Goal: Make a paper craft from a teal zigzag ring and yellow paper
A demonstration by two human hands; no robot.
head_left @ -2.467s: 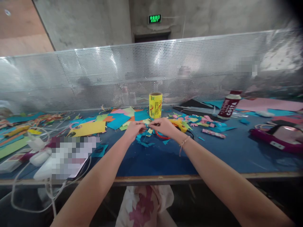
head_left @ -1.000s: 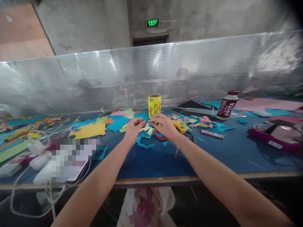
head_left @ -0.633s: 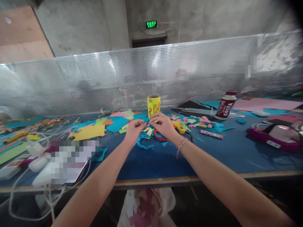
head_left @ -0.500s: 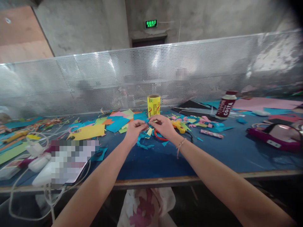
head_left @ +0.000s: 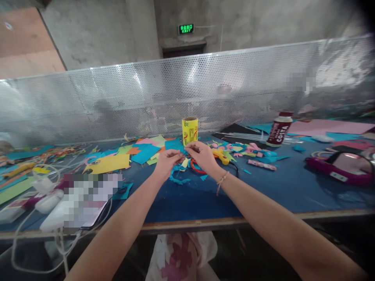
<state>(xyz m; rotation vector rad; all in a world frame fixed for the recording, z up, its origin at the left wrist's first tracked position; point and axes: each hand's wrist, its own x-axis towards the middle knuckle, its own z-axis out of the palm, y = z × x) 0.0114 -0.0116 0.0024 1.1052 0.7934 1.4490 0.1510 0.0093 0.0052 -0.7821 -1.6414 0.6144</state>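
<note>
My left hand [head_left: 169, 160] and my right hand [head_left: 200, 155] meet above the middle of the table, fingertips pinched close together. Between them is a small piece of blue paper [head_left: 183, 151], mostly covered by the fingers. Just behind stands a yellow printed roll [head_left: 190, 132], upright, with an open top. Beneath the hands lie blue paper scraps [head_left: 179, 180] and a red loop-shaped handle [head_left: 197, 168], partly hidden by my right hand. A yellow tool with a black cord [head_left: 222, 156] rests beside my right wrist.
Cut coloured paper [head_left: 109, 164] covers the left and middle of the blue table [head_left: 187, 207]. At left are a phone-like slab [head_left: 96, 207] and white cables [head_left: 17, 249]. A COSTA bottle [head_left: 279, 130] and purple device [head_left: 336, 171] stand right. A perforated metal screen [head_left: 131, 97] closes the back.
Both hands stay nearly in place, with small finger movements. Less of the blue paper piece shows between the fingertips now. The objects on the table have not moved.
</note>
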